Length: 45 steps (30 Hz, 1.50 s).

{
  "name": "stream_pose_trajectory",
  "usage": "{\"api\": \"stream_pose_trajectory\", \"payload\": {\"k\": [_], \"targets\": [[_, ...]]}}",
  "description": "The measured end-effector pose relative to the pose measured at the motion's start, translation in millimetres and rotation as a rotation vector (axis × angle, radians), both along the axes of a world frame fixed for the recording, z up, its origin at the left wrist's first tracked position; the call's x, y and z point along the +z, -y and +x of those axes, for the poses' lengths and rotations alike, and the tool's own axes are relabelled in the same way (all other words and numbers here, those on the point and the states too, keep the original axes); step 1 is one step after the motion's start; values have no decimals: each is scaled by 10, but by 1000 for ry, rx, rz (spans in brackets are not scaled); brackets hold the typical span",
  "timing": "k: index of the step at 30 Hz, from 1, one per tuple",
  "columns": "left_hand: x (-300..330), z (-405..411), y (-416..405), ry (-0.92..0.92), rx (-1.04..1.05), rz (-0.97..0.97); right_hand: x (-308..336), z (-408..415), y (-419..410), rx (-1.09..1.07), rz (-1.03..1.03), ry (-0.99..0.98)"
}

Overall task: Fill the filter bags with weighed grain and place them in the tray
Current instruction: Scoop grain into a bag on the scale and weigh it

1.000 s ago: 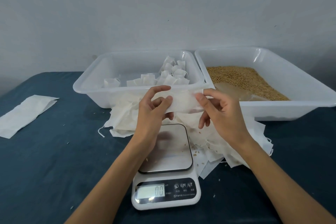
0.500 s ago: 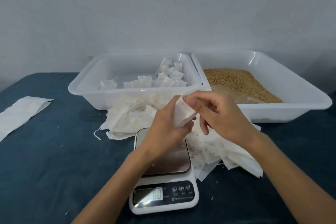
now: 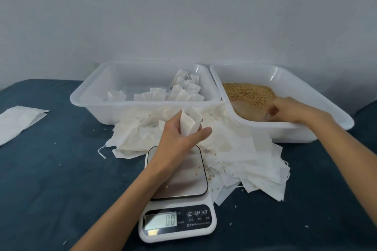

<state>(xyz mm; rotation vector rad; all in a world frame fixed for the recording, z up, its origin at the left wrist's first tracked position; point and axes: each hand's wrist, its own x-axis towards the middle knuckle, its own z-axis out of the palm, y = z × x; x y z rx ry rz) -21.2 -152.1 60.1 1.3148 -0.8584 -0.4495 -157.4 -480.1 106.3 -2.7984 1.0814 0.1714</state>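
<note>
Landmark: kitchen scale (image 3: 177, 195), front centre of the dark blue counter (image 3: 51, 179), display (image 3: 160, 220) reads 0.0, platform bare apart from a few stray grains. Left hand (image 3: 179, 138) hovers over the scale's back edge, fingers curled round an empty filter bag (image 3: 189, 123) held upright with its mouth open. Right hand (image 3: 293, 111) is behind and right of the scale, reaching inside the grain tray (image 3: 326, 112), fingers curled down at the near edge of the grain (image 3: 247, 93); can't tell whether they grip anything. Heap of empty filter bags (image 3: 234, 149) lies on the counter behind and right of the scale, touching it. Behind and left of the scale: clear tray (image 3: 85, 100) holding several filled bags (image 3: 183, 91). Far left of the scale: one flat white bag (image 3: 18, 120), well apart.
</note>
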Motion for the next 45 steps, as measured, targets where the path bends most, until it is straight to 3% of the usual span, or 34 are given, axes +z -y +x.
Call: {"api": "stream_pose_trajectory", "payload": {"k": [5,10,17,23,31,40,45], "targets": [[4,-7,-5,-2,7,6,50,-121,222,-57,-132,152],[13,-15,-10,28,19,18,46,-181,309,30,-286,145],[29,9,-23,46,15,51,-66,16,174,212,-159,154],[45,5,-18,16,14,71,-42,-207,313,43,-82,223],[66,-8,-34,7,4,65,44,-378,222,24,89,424],[103,-94,-78,-38,-36,63,320,-314,-443,251,360,670],[123,-135,-154,-10,-46,36,409,-280,-955,412,445,683]]}}
